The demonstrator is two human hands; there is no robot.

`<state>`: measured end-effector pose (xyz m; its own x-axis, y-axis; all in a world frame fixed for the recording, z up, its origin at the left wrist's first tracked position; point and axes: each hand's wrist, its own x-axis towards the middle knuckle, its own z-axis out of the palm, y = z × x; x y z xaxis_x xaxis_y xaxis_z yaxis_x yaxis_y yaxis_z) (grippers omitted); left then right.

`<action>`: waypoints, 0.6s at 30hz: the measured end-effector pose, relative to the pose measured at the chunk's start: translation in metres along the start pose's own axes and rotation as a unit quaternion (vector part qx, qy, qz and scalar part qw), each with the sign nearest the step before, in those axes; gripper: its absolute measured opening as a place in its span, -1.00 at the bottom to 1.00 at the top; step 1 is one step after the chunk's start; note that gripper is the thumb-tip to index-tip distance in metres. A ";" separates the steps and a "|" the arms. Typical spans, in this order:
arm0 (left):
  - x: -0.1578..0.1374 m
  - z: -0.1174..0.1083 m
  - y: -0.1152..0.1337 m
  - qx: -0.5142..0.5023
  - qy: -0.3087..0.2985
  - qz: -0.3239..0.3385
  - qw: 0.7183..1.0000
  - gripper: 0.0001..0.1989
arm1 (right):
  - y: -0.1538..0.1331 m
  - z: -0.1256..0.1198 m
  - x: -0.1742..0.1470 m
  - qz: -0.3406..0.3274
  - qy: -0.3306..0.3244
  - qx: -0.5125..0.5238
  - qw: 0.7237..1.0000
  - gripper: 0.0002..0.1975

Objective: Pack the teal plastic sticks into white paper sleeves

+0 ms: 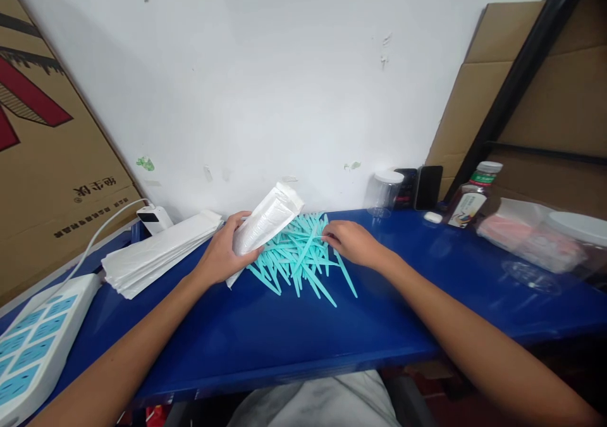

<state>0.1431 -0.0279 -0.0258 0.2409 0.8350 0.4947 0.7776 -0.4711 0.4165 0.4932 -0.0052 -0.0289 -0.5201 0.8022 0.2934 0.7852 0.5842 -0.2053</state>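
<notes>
My left hand (232, 250) is wrapped round a white plastic packet (269, 218), held tilted with its top end up and to the right, above the left side of a pile. That pile is made of many thin, tapered teal plastic sticks (298, 250), lying crisscross on the blue table (284, 338). At the pile's right edge, my right hand (351, 242) has its fingers pinched together on what looks like one teal stick; the fingertips partly hide it. One stick lies apart just below that hand. Left of my left hand rests a stack of flat white packets (161, 253).
A white power strip (42, 338) and a small white device with a cable (154, 219) are at left. Toward the back right stand a clear jar (383, 194), phones (428, 188), a labelled bottle (474, 196) and a pinkish bag (531, 234). Cardboard (52, 129) leans at left.
</notes>
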 end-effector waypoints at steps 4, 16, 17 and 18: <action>0.000 -0.001 0.000 0.003 -0.003 -0.001 1.000 -0.19 | 0.004 -0.007 -0.001 0.015 0.028 -0.017 0.999 -0.75; 0.000 -0.002 0.002 0.005 0.001 0.001 1.000 -0.19 | 0.016 -0.024 -0.002 0.023 0.183 0.083 0.979 -0.72; 0.000 -0.002 0.002 0.006 0.003 0.001 1.000 -0.19 | 0.018 -0.025 -0.001 0.025 0.193 0.101 0.976 -0.72; 0.000 -0.002 0.003 0.006 0.006 0.001 1.000 -0.19 | 0.019 -0.026 -0.001 0.031 0.202 0.122 0.971 -0.72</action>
<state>0.1438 -0.0299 -0.0230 0.2354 0.8310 0.5041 0.7847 -0.4685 0.4060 0.5176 0.0023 -0.0091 -0.2616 0.7518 0.6053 0.6823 0.5876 -0.4349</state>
